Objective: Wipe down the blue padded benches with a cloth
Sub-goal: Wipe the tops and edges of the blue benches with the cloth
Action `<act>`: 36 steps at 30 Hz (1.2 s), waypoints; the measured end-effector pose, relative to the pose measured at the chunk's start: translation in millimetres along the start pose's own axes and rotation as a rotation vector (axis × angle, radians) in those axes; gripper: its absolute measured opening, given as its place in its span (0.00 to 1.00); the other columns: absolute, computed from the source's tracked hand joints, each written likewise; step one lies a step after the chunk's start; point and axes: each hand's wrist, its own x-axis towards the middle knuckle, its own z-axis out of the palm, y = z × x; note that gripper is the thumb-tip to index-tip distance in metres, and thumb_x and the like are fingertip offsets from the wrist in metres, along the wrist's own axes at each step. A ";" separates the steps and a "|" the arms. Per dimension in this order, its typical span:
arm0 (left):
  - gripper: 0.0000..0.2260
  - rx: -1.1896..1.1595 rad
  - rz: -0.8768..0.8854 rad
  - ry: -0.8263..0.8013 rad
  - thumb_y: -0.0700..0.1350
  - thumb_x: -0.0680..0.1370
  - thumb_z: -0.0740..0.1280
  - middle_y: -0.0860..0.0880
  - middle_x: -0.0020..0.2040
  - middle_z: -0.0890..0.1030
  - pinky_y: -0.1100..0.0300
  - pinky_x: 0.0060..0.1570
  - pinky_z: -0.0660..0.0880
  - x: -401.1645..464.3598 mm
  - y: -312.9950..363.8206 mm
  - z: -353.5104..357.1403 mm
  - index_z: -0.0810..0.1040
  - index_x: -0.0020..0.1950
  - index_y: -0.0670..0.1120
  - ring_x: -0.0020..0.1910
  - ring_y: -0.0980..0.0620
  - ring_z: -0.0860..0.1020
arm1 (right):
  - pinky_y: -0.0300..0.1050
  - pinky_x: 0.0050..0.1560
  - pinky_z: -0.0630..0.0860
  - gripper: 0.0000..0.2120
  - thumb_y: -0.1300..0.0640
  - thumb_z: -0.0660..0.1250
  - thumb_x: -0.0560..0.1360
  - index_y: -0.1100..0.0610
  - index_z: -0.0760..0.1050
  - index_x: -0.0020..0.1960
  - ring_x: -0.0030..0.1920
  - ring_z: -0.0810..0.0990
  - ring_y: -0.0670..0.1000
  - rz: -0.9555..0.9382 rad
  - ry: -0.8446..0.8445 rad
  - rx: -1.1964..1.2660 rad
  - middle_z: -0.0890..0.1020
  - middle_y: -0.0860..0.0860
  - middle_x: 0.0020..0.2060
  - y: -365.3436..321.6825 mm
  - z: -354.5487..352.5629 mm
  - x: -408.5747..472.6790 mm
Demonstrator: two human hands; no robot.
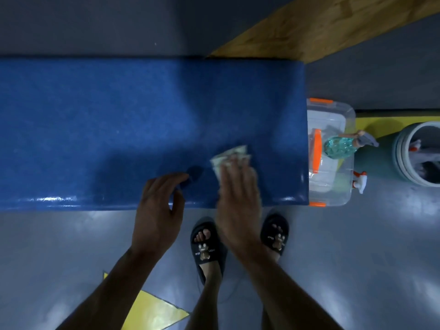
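Observation:
A blue padded bench (119,120) runs across the view from the left edge to right of centre. A pale folded cloth (228,156) lies on its near right part. My right hand (238,194) lies flat on the cloth, fingers spread, pressing it onto the padding; most of the cloth is hidden under the palm. My left hand (159,206) hovers at the bench's near edge just left of it, fingers loosely curled and apart, holding nothing.
A clear plastic box with orange latches (333,163) stands on the floor at the bench's right end, a blue spray bottle (342,145) on top. A round bucket (419,153) is further right. My feet in dark slippers (207,248) stand close to the bench. A wooden board (321,27) lies behind.

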 end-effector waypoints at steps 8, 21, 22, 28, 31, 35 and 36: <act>0.17 0.015 0.078 -0.058 0.40 0.78 0.61 0.50 0.62 0.79 0.58 0.59 0.72 4.4 -11.3 -9.2 0.78 0.65 0.47 0.62 0.52 0.72 | 0.59 0.72 0.62 0.29 0.65 0.63 0.76 0.59 0.63 0.76 0.77 0.57 0.58 -0.220 -0.067 -0.073 0.61 0.57 0.76 89.7 -30.5 5.5; 0.30 0.465 0.294 -0.280 0.60 0.80 0.54 0.46 0.81 0.56 0.38 0.74 0.57 31.1 -16.7 14.1 0.59 0.80 0.49 0.79 0.42 0.54 | 0.61 0.73 0.61 0.25 0.57 0.53 0.82 0.62 0.56 0.77 0.78 0.51 0.57 0.260 0.016 0.182 0.53 0.55 0.78 96.9 -29.7 -31.4; 0.30 0.467 0.289 -0.271 0.60 0.80 0.54 0.46 0.81 0.56 0.38 0.75 0.57 30.3 -16.6 16.2 0.59 0.80 0.49 0.79 0.41 0.54 | 0.61 0.73 0.60 0.25 0.57 0.53 0.82 0.62 0.56 0.77 0.78 0.51 0.58 0.230 0.016 0.165 0.54 0.56 0.78 101.2 -29.7 -23.2; 0.30 0.462 0.290 -0.237 0.59 0.79 0.57 0.47 0.80 0.58 0.38 0.74 0.57 32.2 -17.7 19.8 0.62 0.79 0.49 0.79 0.41 0.56 | 0.58 0.76 0.54 0.25 0.57 0.50 0.83 0.64 0.54 0.77 0.78 0.49 0.55 0.191 0.061 0.126 0.56 0.59 0.77 135.2 -29.0 70.0; 0.29 0.448 0.282 -0.230 0.60 0.79 0.57 0.48 0.80 0.61 0.39 0.75 0.57 34.2 -16.1 19.8 0.64 0.78 0.50 0.79 0.42 0.58 | 0.58 0.75 0.57 0.25 0.56 0.48 0.82 0.65 0.54 0.77 0.77 0.55 0.58 0.438 0.111 0.131 0.58 0.60 0.76 128.7 -27.6 100.3; 0.30 0.452 0.262 -0.242 0.61 0.78 0.58 0.49 0.79 0.61 0.39 0.75 0.57 36.5 -14.4 17.4 0.64 0.78 0.51 0.78 0.43 0.59 | 0.57 0.76 0.51 0.26 0.56 0.50 0.83 0.64 0.53 0.78 0.78 0.48 0.61 0.279 0.060 -0.032 0.54 0.61 0.77 68.4 -18.8 83.6; 0.30 0.459 0.254 -0.250 0.62 0.78 0.58 0.49 0.79 0.61 0.39 0.75 0.57 36.6 -14.0 16.7 0.64 0.78 0.52 0.78 0.43 0.58 | 0.57 0.77 0.49 0.26 0.55 0.51 0.83 0.61 0.52 0.78 0.78 0.45 0.60 0.169 -0.016 -0.025 0.52 0.59 0.78 57.4 -15.9 78.6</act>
